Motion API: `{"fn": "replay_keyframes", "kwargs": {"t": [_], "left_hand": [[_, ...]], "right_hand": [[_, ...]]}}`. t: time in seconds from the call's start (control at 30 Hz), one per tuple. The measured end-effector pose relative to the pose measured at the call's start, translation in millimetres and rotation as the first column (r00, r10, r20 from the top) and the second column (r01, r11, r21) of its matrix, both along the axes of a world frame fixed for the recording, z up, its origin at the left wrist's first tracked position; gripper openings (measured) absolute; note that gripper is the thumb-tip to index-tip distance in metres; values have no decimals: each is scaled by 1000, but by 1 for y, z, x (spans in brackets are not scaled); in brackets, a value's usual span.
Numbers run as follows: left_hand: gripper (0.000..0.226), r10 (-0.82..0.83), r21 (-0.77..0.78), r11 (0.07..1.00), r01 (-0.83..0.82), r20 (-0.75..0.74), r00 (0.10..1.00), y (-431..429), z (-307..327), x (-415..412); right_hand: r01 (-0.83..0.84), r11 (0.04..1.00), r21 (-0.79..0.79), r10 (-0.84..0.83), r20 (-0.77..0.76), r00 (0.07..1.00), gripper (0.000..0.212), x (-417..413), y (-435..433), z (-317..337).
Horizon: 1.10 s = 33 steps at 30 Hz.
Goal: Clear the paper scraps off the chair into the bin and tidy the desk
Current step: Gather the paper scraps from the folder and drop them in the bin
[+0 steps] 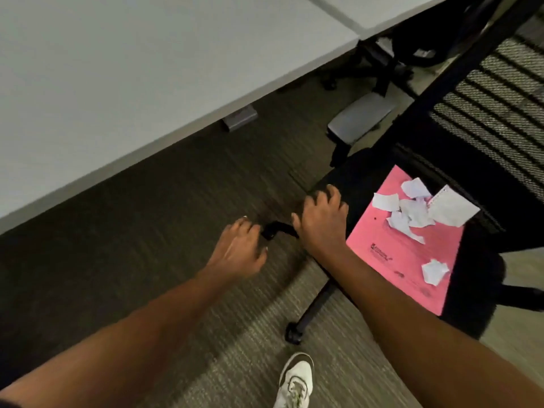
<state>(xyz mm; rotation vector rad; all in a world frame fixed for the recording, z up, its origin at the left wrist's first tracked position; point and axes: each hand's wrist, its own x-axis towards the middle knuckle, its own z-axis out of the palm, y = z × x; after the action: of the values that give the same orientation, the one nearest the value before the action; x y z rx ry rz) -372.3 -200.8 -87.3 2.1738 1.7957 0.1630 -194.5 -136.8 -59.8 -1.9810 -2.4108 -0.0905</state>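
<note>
A black office chair (468, 290) with a mesh back stands at the right. On its seat lies a pink folder (397, 260) with several white paper scraps (412, 213) scattered on it. My right hand (321, 219) grips the near left edge of the seat, fingers curled over it. My left hand (241, 248) is just left of the seat, its fingertips closing on a black lever (276, 228) that sticks out from under the chair. No bin is in view.
A grey desk (117, 83) fills the upper left, with its edge running diagonally. Another chair's grey armrest (359, 119) and black base sit under the desk. The chair's wheeled leg (309, 316) and my white shoe (294, 381) are on the carpet.
</note>
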Motion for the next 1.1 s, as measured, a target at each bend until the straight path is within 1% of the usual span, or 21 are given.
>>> {"fn": "replay_keyframes", "kwargs": {"t": [0.1, 0.23, 0.33, 0.43, 0.53, 0.6, 0.67, 0.73, 0.8, 0.93, 1.03, 1.1], "left_hand": [[52, -36, -8, 999, 36, 37, 999, 42, 2, 68], [53, -63, 53, 997, 60, 62, 996, 92, 0, 156], [60, -130, 81, 989, 127, 28, 991, 126, -6, 216], [74, -156, 84, 984, 156, -1, 988, 154, -19, 265], [95, -196, 59, 978, 199, -51, 979, 173, -36, 300], [107, -226, 36, 973, 229, -70, 972, 185, -50, 320], [117, -237, 3, 971, 238, -66, 969, 196, -59, 337], [125, -280, -8, 960, 280, -80, 957, 206, -68, 352], [130, -353, 14, 934, 356, -105, 930, 217, -75, 369], [135, -490, 0, 871, 491, -56, 870, 239, -84, 393], [137, -601, -7, 798, 602, -76, 796, 250, -84, 408], [139, -634, -58, 773, 632, -111, 765, 252, -86, 414]], "right_hand": [[85, 996, -2, -85, 0, 996, 43, 80, 34, 0], [200, 980, -24, -198, 49, 979, 45, 176, 66, -4], [288, 957, -38, -285, 65, 956, 53, 238, 84, -13], [415, 906, -85, -415, 23, 910, 73, 288, 98, -30], [518, 844, -140, -522, 7, 853, 98, 324, 108, -49], [599, 781, -177, -614, -42, 788, 104, 344, 115, -59], [660, 721, -213, -683, -60, 728, 105, 361, 121, -66], [677, 700, -229, -703, -51, 709, 104, 374, 122, -73], [667, 712, -219, -693, -64, 718, 101, 383, 123, -78], [638, 726, -255, -680, -136, 720, 100, 387, 126, -88], [576, 736, -356, -659, -181, 730, 105, 389, 129, -95], [521, 750, -408, -617, -145, 774, 107, 390, 129, -97]]}}
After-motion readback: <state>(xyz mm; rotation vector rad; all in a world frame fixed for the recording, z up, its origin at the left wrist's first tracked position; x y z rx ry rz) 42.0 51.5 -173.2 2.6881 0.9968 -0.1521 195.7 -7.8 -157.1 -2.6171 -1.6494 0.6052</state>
